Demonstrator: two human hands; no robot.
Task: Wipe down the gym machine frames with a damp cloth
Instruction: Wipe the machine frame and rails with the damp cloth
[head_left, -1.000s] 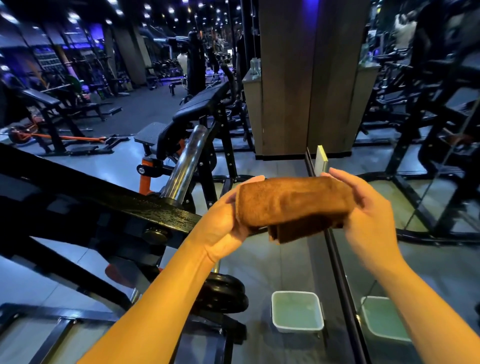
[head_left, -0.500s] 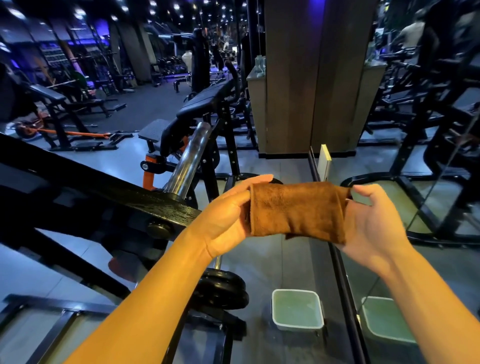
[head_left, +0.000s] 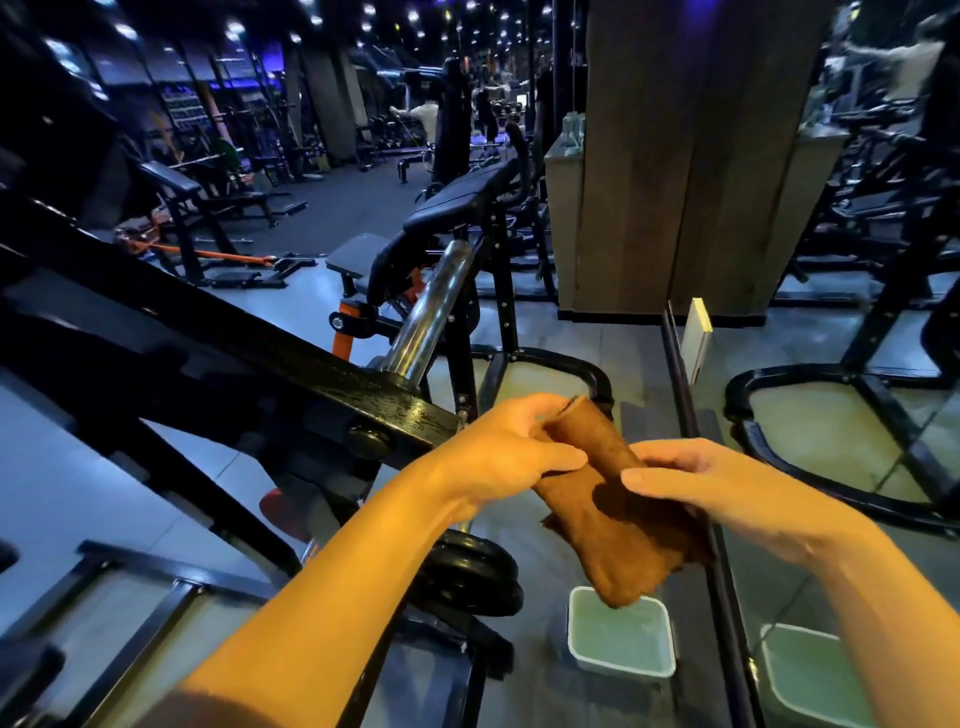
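Dim gym, blue lights far back, benches and racks all over, wood pillar (head_left: 691, 156) far right. Black frame bar (head_left: 270, 364) of machine runs across left side, looks wet and shiny, chrome sleeve (head_left: 431, 306) poking up behind it. Both hands in front, mid-air: left hand (head_left: 498, 452) curled round top end of folded brown cloth (head_left: 613, 509), right hand (head_left: 727, 488) pinching its middle, thumb on top. Cloth hangs slanted, low end just above white tub (head_left: 621, 631) of greenish water on floor. Weight plates (head_left: 467, 577) near left forearm.
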